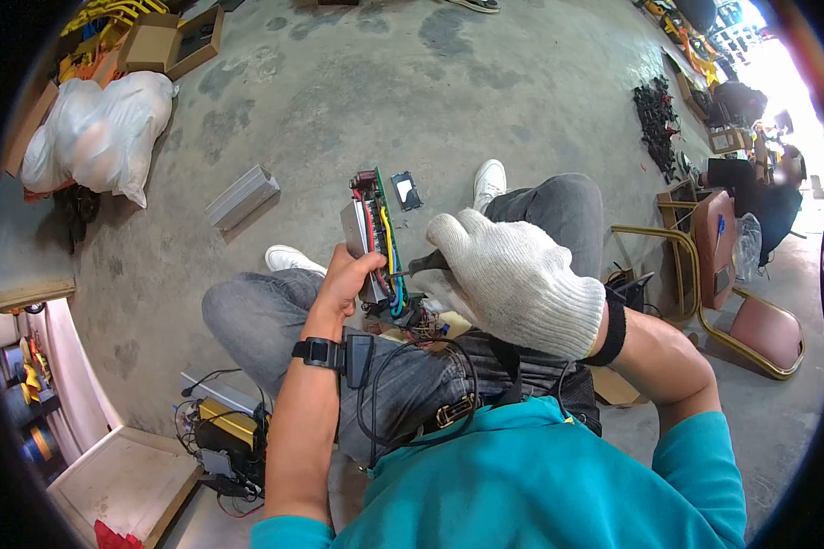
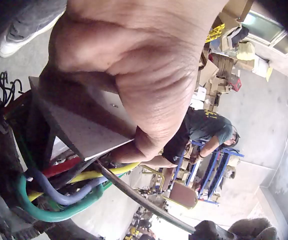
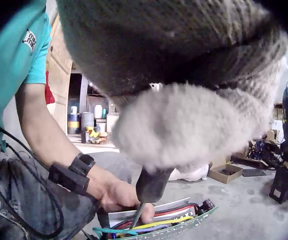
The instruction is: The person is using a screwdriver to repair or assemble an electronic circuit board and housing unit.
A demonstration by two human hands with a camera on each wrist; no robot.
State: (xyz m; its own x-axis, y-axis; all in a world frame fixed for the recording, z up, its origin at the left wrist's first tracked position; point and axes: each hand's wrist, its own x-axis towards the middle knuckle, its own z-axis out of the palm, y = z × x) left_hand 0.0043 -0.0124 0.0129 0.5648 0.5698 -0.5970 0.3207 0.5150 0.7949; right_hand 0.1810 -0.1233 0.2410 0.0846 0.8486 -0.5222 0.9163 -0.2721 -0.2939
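Plainly, the left grip (image 1: pixel 343 279) holds a circuit assembly (image 1: pixel 375 220); the gloved right grip (image 1: pixel 522 284) clasps a screwdriver (image 3: pixel 153 186), tip seemingly among wires (image 2: pixel 49 217).

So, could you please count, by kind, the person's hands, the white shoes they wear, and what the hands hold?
Left hand and right hand: 2
White shoes: 2
Screwdriver: 1
Circuit board assembly: 1
Total: 6

We wear a teal short-sleeved shirt (image 1: pixel 513 485), grey jeans (image 1: pixel 252 316) and white shoes (image 1: pixel 491 185) — plus black wrist straps (image 1: pixel 315 351), and a ribbed white knit glove (image 1: pixel 540 297) on our right hand (image 1: pixel 517 279).
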